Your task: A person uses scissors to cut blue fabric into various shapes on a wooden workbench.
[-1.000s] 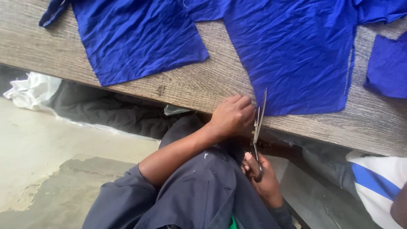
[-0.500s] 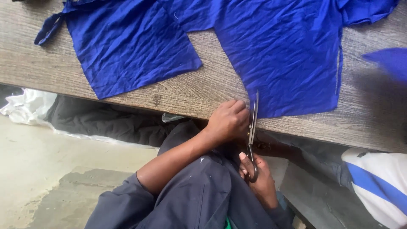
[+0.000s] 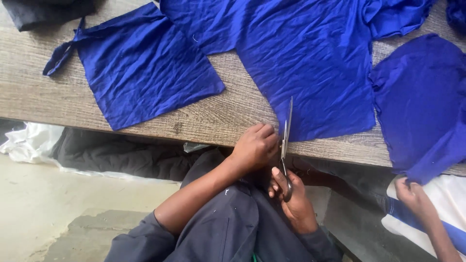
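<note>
My right hand (image 3: pixel 293 204) grips steel scissors (image 3: pixel 286 140), blades just entering the large crumpled blue cloth (image 3: pixel 310 68) at the wooden worktop's (image 3: pixel 228 116) near edge, my left hand (image 3: pixel 255 148) pinching its hem; cut barely begun, full length remaining.

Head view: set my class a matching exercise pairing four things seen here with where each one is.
Things:
1. scissors
2. left hand
3. white cloth
4. separate blue fabric square

Places:
A. on the floor below the table edge, far left
B. flat on the tabletop, left of the large blue piece
C. gripped in the right hand, blades pointing up at the fabric edge
D. at the table edge beside the blades

Pairs: 1-C, 2-D, 3-A, 4-B
</note>
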